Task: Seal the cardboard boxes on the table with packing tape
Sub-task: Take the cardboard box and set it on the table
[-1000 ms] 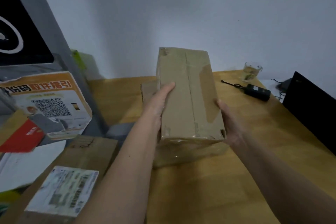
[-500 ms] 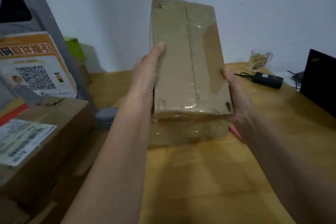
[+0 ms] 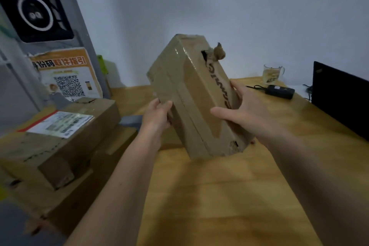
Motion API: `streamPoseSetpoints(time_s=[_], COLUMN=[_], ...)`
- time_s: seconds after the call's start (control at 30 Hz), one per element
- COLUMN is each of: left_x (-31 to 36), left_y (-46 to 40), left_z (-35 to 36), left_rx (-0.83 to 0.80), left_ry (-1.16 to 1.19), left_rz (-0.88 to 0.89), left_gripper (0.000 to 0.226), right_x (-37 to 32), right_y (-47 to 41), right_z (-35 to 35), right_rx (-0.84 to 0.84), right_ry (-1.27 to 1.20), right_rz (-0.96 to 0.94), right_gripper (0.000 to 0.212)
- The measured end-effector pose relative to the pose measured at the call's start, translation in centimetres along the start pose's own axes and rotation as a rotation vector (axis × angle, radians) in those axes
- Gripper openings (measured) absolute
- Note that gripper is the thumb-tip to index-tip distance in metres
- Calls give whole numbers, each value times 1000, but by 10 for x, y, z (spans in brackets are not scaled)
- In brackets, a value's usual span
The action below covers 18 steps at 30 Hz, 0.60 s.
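Cardboard box (image 3: 191, 96), oblong, taped, torn corner

Plain white wall (image 3: 219, 6) fills the upper frame, dimly lit. Wooden surface (image 3: 219, 195) spans lower right. Grey metal upright (image 3: 79, 26) with orange QR poster (image 3: 67, 78) at left.

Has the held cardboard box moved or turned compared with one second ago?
Yes. The cardboard box is lifted off the wooden table and tilted, its top leaning left.
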<state>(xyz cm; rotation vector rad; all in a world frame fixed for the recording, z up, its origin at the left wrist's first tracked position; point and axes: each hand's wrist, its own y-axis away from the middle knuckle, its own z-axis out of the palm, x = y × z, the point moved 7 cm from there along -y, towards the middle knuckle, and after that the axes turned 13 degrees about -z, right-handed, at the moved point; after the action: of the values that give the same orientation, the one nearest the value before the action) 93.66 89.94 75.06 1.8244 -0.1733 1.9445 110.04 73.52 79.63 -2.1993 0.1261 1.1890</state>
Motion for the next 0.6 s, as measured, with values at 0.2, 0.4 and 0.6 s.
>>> streamPoseSetpoints(time_s=[0.2,0.4,0.6], left_x=[0,2,14], left_y=[27,39,68], left_z=[-13,-23,5], left_rx=[-35,25,-141], left_ry=[47,23,-170], left_rz=[13,19,126], left_gripper=[57,98,110], right_x=[-13,16,-23], right_y=[8,20,16], right_z=[7,23,21], right_rx=[-31,61,266], right_ry=[42,-547,152], right_rz=[14,348,12], right_gripper=[96,67,101])
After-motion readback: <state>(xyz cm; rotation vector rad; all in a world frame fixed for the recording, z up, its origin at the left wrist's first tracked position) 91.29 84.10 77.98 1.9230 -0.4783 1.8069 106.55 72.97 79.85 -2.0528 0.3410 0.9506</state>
